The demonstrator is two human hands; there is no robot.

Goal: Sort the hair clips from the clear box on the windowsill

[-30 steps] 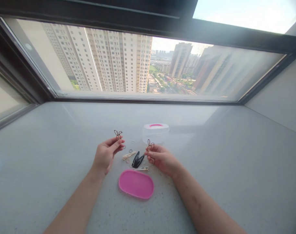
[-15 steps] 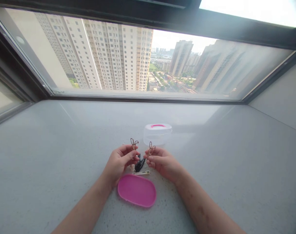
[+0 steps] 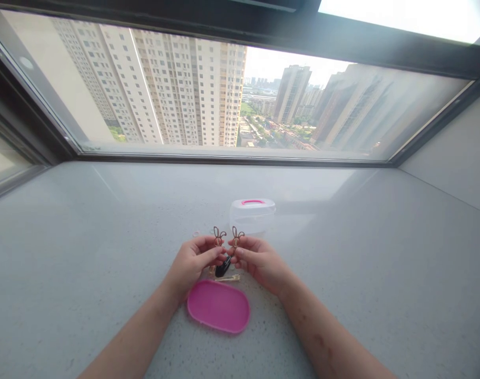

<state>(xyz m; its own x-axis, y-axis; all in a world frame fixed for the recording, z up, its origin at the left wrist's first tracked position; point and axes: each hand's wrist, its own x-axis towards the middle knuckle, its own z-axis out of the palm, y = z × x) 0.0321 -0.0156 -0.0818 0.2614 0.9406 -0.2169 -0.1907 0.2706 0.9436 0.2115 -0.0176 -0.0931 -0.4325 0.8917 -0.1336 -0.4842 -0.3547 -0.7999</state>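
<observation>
My left hand point(image 3: 200, 259) pinches a small brown rabbit-shaped hair clip point(image 3: 219, 234), its ears pointing up. A matching rabbit-shaped hair clip point(image 3: 236, 236) is between the thumb and fingers of my right hand point(image 3: 261, 263). The two clips stand side by side, with my fingertips almost meeting below them. Under my hands lie black hair clips point(image 3: 223, 267), partly hidden by my fingers, and a pale gold hair clip point(image 3: 228, 278). Closer to me a pink oval tray point(image 3: 218, 307) rests on the pale speckled surface.
A clear plastic box point(image 3: 252, 217) with a pink handle stands just beyond my hands. Small pale rings point(image 3: 196, 233) lie past my left hand. A wide window point(image 3: 240, 160) with a dark frame borders the far edge of the sill.
My right hand has moved left, bringing its rabbit clip close beside the other. My left hand has hardly moved, and both clips are still held.
</observation>
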